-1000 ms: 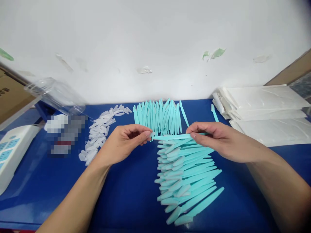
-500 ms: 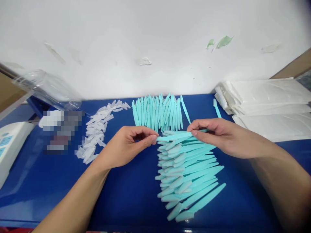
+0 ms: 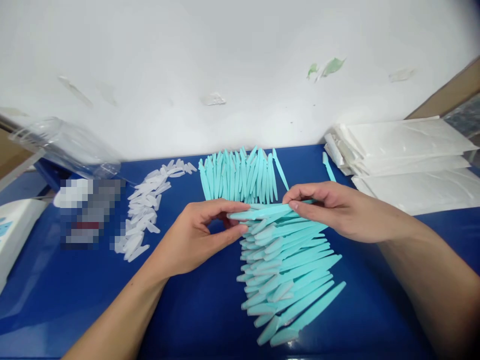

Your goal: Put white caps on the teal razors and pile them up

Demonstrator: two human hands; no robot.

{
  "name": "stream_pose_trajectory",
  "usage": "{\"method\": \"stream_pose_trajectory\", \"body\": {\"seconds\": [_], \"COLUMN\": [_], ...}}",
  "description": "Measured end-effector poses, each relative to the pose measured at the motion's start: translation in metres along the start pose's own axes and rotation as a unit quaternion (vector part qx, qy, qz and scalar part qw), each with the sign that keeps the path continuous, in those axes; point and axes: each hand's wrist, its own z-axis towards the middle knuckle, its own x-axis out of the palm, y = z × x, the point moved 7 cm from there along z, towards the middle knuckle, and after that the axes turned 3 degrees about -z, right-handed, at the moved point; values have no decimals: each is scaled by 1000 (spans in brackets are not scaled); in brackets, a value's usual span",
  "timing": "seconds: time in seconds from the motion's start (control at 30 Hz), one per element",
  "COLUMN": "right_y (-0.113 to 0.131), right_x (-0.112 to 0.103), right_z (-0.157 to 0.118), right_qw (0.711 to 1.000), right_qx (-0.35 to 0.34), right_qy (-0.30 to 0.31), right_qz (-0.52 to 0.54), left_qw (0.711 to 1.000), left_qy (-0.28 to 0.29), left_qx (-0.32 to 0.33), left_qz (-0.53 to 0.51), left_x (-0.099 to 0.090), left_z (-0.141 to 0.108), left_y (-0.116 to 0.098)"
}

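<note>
My right hand (image 3: 324, 205) pinches the handle of a teal eyebrow razor (image 3: 258, 214) between thumb and fingers. The razor lies nearly level, its head end pointing left. Around that end, my left hand (image 3: 210, 230) has its thumb below and its fingers above, held apart. Directly under both hands spreads a pile of teal razors with translucent caps (image 3: 288, 270), heads to the left. Behind it a row of teal razors (image 3: 238, 175) stretches along the wall. Loose translucent caps (image 3: 144, 205) lie in a curved heap left of my left hand.
One razor (image 3: 329, 166) lies alone near stacked white packets (image 3: 408, 145) on the right. A clear plastic container (image 3: 67, 145) rests at the back left, above a blurred patch (image 3: 93, 210). A white device (image 3: 15, 225) sits on the blue table (image 3: 187, 315) at the left edge.
My left fingers have parted from their pinch on the razor's head end, and the razor now reaches further left between them. My right hand still grips the handle. The view has shifted slightly.
</note>
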Motion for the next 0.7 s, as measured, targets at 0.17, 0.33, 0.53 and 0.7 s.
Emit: {"method": "stream_pose_trajectory", "body": {"seconds": [0.17, 0.33, 0.53, 0.7], "right_y": [-3, -7, -3, 2], "right_x": [-10, -17, -12, 0], "right_z": [0, -2, -2, 0], "right_qw": [1000, 999, 999, 1000], "right_qx": [-17, -11, -1, 7], "right_qy": [-21, -45, -36, -8], "right_qz": [-6, -14, -11, 1], "left_qw": [998, 982, 974, 973], "left_qy": [-46, -68, -25, 6], "left_qx": [13, -127, -153, -161], "left_qz": [49, -125, -164, -168], "left_x": [-25, -33, -14, 7], "left_z": [-1, -5, -2, -1], "left_y": [2, 32, 28, 24]}}
